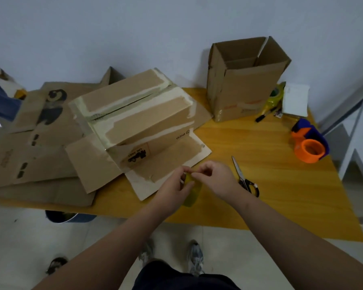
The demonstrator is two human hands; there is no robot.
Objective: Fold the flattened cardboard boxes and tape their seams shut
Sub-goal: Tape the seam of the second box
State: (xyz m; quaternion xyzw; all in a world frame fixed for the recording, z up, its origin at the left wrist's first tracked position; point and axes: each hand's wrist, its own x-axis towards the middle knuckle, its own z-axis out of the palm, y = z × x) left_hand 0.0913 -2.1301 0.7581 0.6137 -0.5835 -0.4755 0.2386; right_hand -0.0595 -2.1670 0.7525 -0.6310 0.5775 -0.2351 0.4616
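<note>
A folded cardboard box [134, 109] lies on the wooden table [260, 143], its top flaps meeting at a middle seam, with its lower flaps spread toward me. Just in front of it my left hand [174, 189] grips a yellowish roll of clear tape [192, 193]. My right hand [216, 178] pinches at the roll's top edge with thumb and fingertips. Both hands hover over the table's near edge, close to the box's front flap [168, 164].
Flattened cardboard sheets [29, 153] are stacked at the left. An upright open box [243, 80] stands at the back right. Scissors [244, 178] lie right of my hands. An orange-and-blue tape dispenser [309, 145], a yellow-green one [274, 99], a black marker [262, 117] and white paper [294, 100] sit at right.
</note>
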